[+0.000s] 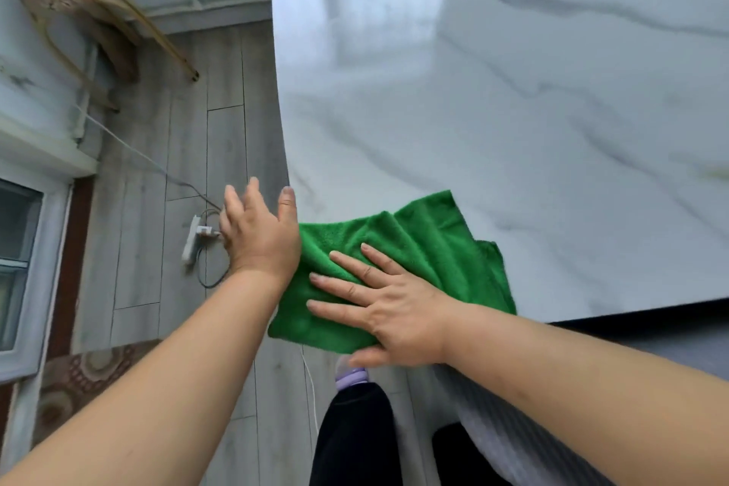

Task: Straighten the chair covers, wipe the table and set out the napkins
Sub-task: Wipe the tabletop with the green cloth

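Your white marble-look table (513, 91) fills the upper right of the frame, its glossy top bare apart from a green cloth (426, 245) lying at the near left corner, one edge of it hanging past the table's rim.

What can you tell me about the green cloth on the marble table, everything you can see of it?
The bright green fluffy cloth, microfibre by its look, lies rumpled and loosely folded on the near left corner of the white grey-veined marble table. Its near left part hangs past the table's edge. The right hand presses flat on it, fingers spread. The left hand, open, sits at the cloth's left edge beside the table's side; whether it touches the cloth is unclear.
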Demonstrator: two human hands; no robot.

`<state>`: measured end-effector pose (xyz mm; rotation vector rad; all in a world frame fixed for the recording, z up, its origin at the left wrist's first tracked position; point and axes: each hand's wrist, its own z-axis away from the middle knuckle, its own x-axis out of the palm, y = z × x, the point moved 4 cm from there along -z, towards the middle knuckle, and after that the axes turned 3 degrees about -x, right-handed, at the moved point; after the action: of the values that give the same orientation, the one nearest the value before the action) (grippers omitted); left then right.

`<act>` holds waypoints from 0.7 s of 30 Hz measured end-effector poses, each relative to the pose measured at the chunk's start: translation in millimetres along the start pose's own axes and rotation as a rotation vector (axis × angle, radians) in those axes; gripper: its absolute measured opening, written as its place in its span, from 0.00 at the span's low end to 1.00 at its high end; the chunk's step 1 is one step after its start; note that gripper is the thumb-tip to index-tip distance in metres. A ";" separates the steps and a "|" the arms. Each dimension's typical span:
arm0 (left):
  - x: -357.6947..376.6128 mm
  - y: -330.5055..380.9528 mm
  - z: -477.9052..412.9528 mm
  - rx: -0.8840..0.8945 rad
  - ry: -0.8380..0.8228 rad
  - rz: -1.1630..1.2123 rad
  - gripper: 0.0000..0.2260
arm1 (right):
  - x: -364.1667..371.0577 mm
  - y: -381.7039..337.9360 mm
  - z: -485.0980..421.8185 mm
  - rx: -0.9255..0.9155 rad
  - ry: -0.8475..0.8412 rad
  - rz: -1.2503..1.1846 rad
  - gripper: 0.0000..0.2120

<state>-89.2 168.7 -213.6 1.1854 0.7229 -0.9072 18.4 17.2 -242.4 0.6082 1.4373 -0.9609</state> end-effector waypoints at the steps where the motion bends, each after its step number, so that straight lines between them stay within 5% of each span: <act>1: 3.1 -0.5 5.3 -0.001 -0.013 -0.026 0.29 | 2.8 0.1 9.9 -0.023 -0.017 0.002 0.37; 10: 86.1 74.5 89.1 0.093 -0.086 -0.203 0.28 | -10.2 103.8 210.5 0.214 -0.139 0.004 0.36; 14: 113.7 86.9 101.0 0.108 -0.019 -0.320 0.31 | -24.7 183.2 281.6 0.588 -0.058 0.089 0.33; 18: 117.4 89.4 99.7 0.110 0.007 -0.355 0.33 | -36.1 238.5 257.6 1.082 0.042 -0.028 0.37; 21: 115.4 79.7 98.1 0.110 0.017 -0.364 0.34 | -42.3 233.6 169.8 1.107 0.123 -0.097 0.34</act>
<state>36.1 59.1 -253.4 1.1789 0.9307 -1.2536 309.7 2.9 -232.4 1.4139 0.9364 -1.8163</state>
